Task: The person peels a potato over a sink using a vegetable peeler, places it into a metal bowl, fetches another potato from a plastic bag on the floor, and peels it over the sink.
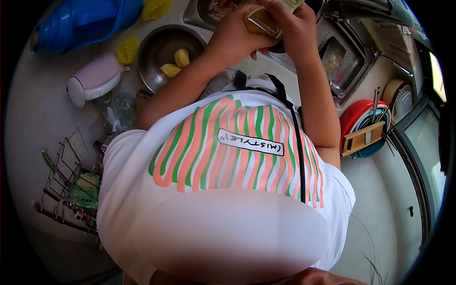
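At the top of the head view my left hand point(233, 39) is closed around a brownish-yellow potato point(254, 20). My right hand point(295, 23) is wrapped round a peeler point(293, 3) with a pale green handle. Its metal blade frame lies against the potato's side. The fingertips are partly hidden, and the top edge cuts off the hands. Left of my left forearm, a steel bowl point(148, 50) holds two pale yellow peeled potato pieces point(181, 57). Reddish-brown scraps point(222, 7) lie in the sink basin beyond my left hand.
A blue jug point(78, 26) and a pink-and-white kettle point(96, 78) stand at left. At right are a sink with a perforated tray point(349, 31), stacked basins point(350, 118) with a wooden-framed grater point(363, 138), and a window frame. A wire rack point(57, 183) sits lower left.
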A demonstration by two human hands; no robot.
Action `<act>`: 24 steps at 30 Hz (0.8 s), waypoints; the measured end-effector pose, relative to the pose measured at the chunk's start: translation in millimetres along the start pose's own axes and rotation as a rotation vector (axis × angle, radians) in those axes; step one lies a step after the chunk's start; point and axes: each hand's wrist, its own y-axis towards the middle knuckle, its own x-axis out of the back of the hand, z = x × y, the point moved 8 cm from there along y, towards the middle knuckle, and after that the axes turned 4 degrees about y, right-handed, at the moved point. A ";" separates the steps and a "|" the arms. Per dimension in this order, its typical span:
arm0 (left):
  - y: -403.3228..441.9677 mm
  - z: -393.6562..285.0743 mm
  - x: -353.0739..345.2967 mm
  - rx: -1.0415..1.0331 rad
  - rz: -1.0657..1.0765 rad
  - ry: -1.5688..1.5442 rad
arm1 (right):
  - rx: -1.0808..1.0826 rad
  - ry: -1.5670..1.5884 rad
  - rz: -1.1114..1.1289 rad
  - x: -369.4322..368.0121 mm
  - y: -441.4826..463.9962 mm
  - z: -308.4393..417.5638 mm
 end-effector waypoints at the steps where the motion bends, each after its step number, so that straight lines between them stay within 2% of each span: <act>1: -2.1 -4.4 -0.2 0.010 -0.007 0.020 | 0.102 -0.038 -0.009 1.6 4.1 1.2; 4: 0.7 13.0 2.2 0.058 0.061 -0.090 | 0.030 0.228 -0.145 8.4 14.4 -20.2; 5: -1.6 16.1 2.3 0.082 0.058 -0.128 | -0.025 0.253 -0.128 16.1 22.7 -38.4; 7: 1.3 16.5 4.9 0.113 0.050 -0.195 | -0.004 0.222 -0.298 39.9 39.3 -56.6; 9: -11.3 -13.4 6.5 -0.012 0.058 -0.280 | 0.070 0.275 -0.406 74.5 61.3 -92.6; 10: -18.8 -25.5 7.4 -0.067 0.058 -0.329 | 0.053 0.067 -0.477 88.0 60.1 -87.7; 12: -12.5 -20.0 12.3 -0.069 0.079 -0.355 | 0.017 -0.202 -0.399 83.5 48.1 -58.4; 14: -3.9 -4.2 9.4 -0.089 0.117 -0.450 | 0.029 0.214 -0.334 55.2 47.0 -43.1; 15: -5.2 -4.4 9.1 -0.093 0.056 -0.391 | 0.024 0.417 -0.309 42.1 39.5 -38.7; 17: -1.3 -10.5 13.0 -0.123 -0.063 -0.265 | 0.010 0.504 -0.145 16.6 28.5 -25.6; 18: -0.4 -9.4 9.7 -0.103 -0.024 -0.312 | -0.001 0.526 -0.063 7.2 24.2 -23.2; 20: -2.0 -6.2 4.9 -0.057 0.053 -0.403 | 0.005 0.353 -0.035 5.2 19.7 -21.5; 21: -2.9 -22.3 11.9 -0.155 -0.022 -0.148 | 0.028 0.297 -0.035 5.4 18.9 -20.5; 24: -2.3 -22.0 13.2 -0.132 -0.030 0.087 | 0.054 0.191 -0.035 -2.6 11.3 -12.1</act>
